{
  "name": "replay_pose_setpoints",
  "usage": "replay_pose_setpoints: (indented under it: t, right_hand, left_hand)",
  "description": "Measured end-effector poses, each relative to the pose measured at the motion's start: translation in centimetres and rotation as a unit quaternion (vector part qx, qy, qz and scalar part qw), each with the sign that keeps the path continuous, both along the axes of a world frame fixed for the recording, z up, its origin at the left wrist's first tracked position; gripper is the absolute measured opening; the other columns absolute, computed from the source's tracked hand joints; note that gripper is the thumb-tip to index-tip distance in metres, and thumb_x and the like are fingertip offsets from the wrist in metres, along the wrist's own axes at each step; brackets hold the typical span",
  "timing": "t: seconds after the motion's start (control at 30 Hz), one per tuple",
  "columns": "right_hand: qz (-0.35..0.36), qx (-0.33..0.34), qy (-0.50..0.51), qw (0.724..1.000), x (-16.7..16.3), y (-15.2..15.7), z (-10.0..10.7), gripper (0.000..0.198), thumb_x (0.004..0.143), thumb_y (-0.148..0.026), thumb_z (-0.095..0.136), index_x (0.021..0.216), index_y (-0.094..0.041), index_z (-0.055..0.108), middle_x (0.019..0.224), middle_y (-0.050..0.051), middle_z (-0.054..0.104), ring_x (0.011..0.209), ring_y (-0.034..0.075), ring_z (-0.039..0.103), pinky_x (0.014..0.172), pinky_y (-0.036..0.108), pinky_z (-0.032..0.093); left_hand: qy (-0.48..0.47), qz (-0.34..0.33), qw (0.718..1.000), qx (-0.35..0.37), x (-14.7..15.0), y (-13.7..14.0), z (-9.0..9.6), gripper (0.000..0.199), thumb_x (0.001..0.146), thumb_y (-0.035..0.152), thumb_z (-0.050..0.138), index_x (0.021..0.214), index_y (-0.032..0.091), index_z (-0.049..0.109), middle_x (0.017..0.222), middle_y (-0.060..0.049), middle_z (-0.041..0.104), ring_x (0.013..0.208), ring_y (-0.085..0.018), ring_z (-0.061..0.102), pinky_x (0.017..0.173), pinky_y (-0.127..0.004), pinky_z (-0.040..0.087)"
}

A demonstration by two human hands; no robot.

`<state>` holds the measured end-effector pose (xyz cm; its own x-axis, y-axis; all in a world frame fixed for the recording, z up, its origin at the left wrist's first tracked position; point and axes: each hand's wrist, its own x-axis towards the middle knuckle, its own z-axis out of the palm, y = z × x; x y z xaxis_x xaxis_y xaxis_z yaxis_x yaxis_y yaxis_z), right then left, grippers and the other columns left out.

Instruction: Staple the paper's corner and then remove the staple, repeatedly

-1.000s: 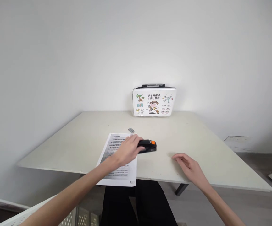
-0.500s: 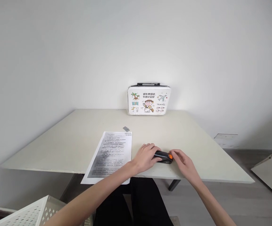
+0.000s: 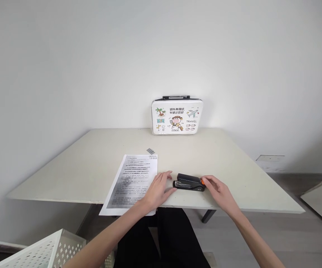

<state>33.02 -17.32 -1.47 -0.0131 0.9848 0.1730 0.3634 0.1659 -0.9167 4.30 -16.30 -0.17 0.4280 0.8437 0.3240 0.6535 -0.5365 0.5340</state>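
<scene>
A black stapler (image 3: 190,182) with an orange rear end rests on the white table near its front edge, its metal staple channel showing at the left. My right hand (image 3: 218,191) has its thumb and fingers closed at the orange end. Just left of the stapler's nose is my left hand (image 3: 158,188), fingers apart with nothing between them, partly over the right edge of the printed sheets (image 3: 130,182). The papers stick out past the table's front edge. Behind them lie several grey staple strips (image 3: 150,151).
A white case (image 3: 177,117) with cartoon pictures and a black handle stands against the wall at the table's (image 3: 74,167) back. A white perforated basket (image 3: 46,249) is below at the front left. A pale panel (image 3: 321,201) is at the far right.
My left hand has let go of the stapler and moved left, uncovering its front. My right hand stays at the orange end. The view has shifted slightly.
</scene>
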Motion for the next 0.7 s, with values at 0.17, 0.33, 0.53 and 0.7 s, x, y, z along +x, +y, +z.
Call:
replay_pose_setpoints:
  t: [0.17,0.33,0.53,0.7]
  right_hand:
    - [-0.009,-0.022,0.003,1.0,0.1,-0.1,0.2,0.049,0.093,-0.07,0.055,0.098,-0.024,0.07,0.104,0.007,0.076,0.1,0.025,0.07,0.092,0.032,0.055]
    - [-0.017,-0.031,-0.005,0.999,0.4,0.0,0.1,0.049,0.092,-0.07,0.056,0.1,-0.024,0.07,0.107,0.008,0.076,0.102,0.025,0.069,0.093,0.032,0.054]
    - [-0.015,-0.029,-0.017,0.999,0.3,-0.1,0.2,0.051,0.092,-0.072,0.054,0.1,-0.024,0.07,0.106,0.007,0.077,0.101,0.025,0.069,0.09,0.031,0.054]
    - [-0.014,-0.015,-0.068,0.998,0.0,-0.2,0.2,0.054,0.098,-0.072,0.042,0.102,-0.025,0.069,0.105,0.008,0.076,0.095,0.026,0.067,0.086,0.034,0.053]
  left_hand:
    - [0.003,-0.019,1.0,-0.019,-0.6,0.9,0.2,0.057,0.096,0.038,0.069,0.145,0.026,0.041,0.13,-0.009,0.063,0.126,-0.03,0.058,0.11,-0.051,0.046]
    - [0.028,-0.043,0.998,-0.031,-0.5,1.5,1.2,0.046,0.095,0.04,0.071,0.134,0.026,0.053,0.13,-0.008,0.064,0.127,-0.03,0.056,0.109,-0.048,0.046]
    - [0.057,-0.063,0.996,-0.01,1.3,1.7,1.7,0.026,0.096,0.042,0.07,0.11,0.022,0.063,0.117,-0.007,0.068,0.113,-0.028,0.061,0.1,-0.043,0.049]
    - [0.07,-0.04,0.997,0.002,2.1,1.9,1.7,0.019,0.097,0.04,0.069,0.1,0.021,0.064,0.107,-0.005,0.071,0.104,-0.026,0.065,0.092,-0.04,0.05]
